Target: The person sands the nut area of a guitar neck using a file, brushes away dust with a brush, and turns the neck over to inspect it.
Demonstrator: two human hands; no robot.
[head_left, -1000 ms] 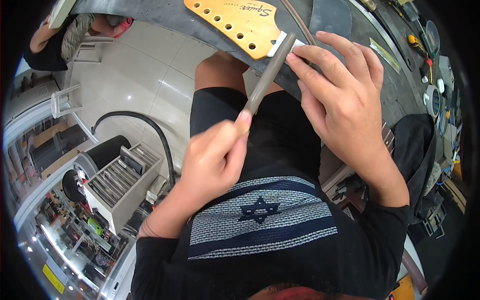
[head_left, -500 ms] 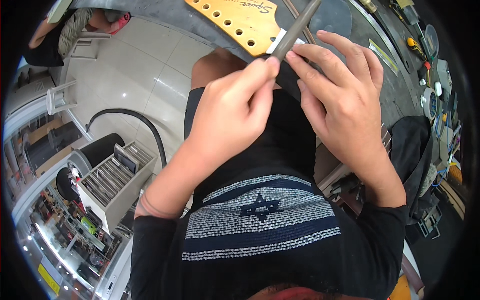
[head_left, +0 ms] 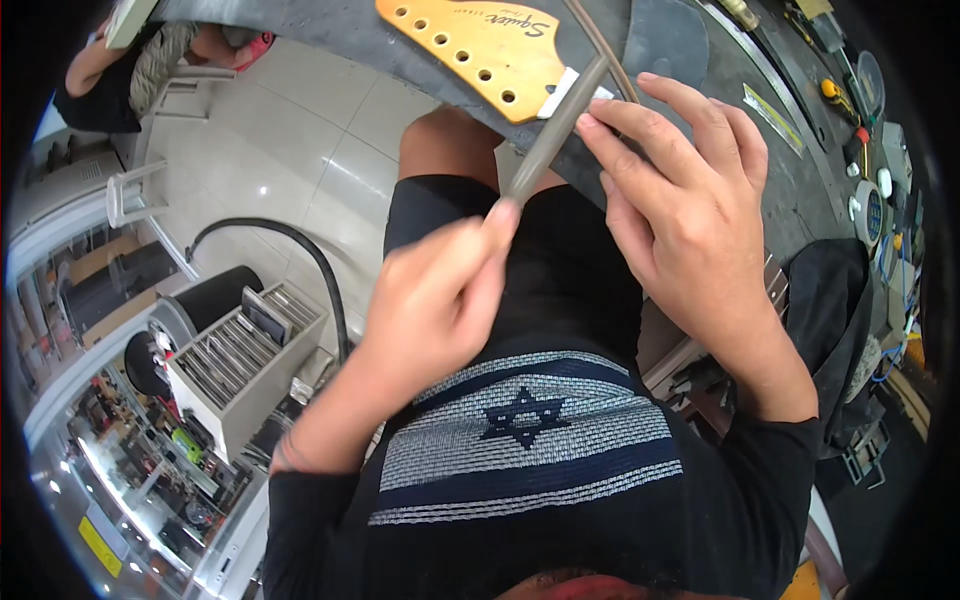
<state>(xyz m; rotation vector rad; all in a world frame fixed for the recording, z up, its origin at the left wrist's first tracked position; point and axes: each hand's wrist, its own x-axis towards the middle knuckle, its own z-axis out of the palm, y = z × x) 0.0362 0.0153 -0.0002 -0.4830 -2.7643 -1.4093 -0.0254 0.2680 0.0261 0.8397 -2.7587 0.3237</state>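
Grey rod [head_left: 553, 138]: work seemingly under way; amount done or left, cannot tell. Near end: enclosed by the left hand [head_left: 435, 290], fist closed round it. Length: slanting forward and right out of that fist, across a white strip [head_left: 556, 96]. Right hand [head_left: 690, 195], just beside: loosely spread, thumb apart, fingertips [head_left: 587, 122] by the strip, no clear grip. Farthest: yellow guitar head [head_left: 482, 50], at the dark surface's [head_left: 325, 35] edge.
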